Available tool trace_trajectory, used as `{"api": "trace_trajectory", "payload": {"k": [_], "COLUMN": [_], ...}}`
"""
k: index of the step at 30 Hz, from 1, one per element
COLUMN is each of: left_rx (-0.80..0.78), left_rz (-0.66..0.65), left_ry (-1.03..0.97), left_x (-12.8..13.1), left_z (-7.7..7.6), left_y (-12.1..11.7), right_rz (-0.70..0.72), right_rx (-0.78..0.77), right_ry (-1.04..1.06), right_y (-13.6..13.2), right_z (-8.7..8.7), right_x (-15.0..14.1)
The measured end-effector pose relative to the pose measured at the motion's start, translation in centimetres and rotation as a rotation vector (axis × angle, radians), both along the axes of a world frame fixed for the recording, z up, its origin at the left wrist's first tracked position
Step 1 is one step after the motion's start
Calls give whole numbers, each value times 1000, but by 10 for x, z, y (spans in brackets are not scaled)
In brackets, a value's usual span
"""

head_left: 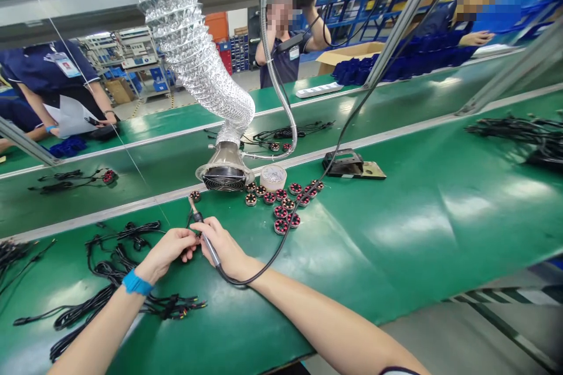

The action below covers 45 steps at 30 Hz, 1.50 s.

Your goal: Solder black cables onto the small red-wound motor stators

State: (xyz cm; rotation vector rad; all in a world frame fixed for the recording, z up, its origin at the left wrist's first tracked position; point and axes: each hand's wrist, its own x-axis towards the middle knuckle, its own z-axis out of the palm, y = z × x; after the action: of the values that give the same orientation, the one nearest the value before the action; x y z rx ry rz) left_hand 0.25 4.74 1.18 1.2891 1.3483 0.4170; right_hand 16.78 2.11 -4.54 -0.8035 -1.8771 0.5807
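Observation:
My right hand (225, 251) is closed around a soldering iron (210, 248); its tip points away from me, towards a small round motor stator (194, 195) near the back edge of the bench. From the handle's rear a black cord loops under my wrist and rises to the right. My left hand (172, 251), with a blue wristband, is pinched closed right beside the right fingers; what sits between its fingertips is too small and covered to make out. Black cables (112, 272) with bare coloured wire ends lie left of and below my left hand.
Several stators with red windings (281, 211) lie right of a fume extraction hood (224, 176). Behind them stand a round tub (273, 177) and a soldering iron stand (352, 165). More cables (523, 135) lie far right. Co-workers are across the green bench (396, 228).

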Motion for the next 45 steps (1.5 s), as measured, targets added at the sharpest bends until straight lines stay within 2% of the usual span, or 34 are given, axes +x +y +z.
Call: {"api": "trace_trajectory", "payload": {"k": [6, 11, 17, 28, 35, 45], "left_rx": [4, 120, 178, 60, 64, 83], "left_rz": [10, 13, 57, 31, 60, 169], "left_ry": [17, 61, 63, -195, -144, -72], "left_x": [4, 5, 6, -12, -7, 2], "left_z": [6, 1, -5, -12, -11, -12], "left_y": [-1, -8, -11, -6, -5, -7], "right_rz": [-11, -11, -25, -45, -58, -84], "right_rx": [-17, -35, -43, -50, -52, -61], "right_ry": [27, 72, 109, 179, 162, 140], "right_y": [0, 3, 1, 4, 4, 3], "right_z": [1, -6, -6, -6, -5, -2], "right_x": [1, -2, -3, -4, -4, -5]}}
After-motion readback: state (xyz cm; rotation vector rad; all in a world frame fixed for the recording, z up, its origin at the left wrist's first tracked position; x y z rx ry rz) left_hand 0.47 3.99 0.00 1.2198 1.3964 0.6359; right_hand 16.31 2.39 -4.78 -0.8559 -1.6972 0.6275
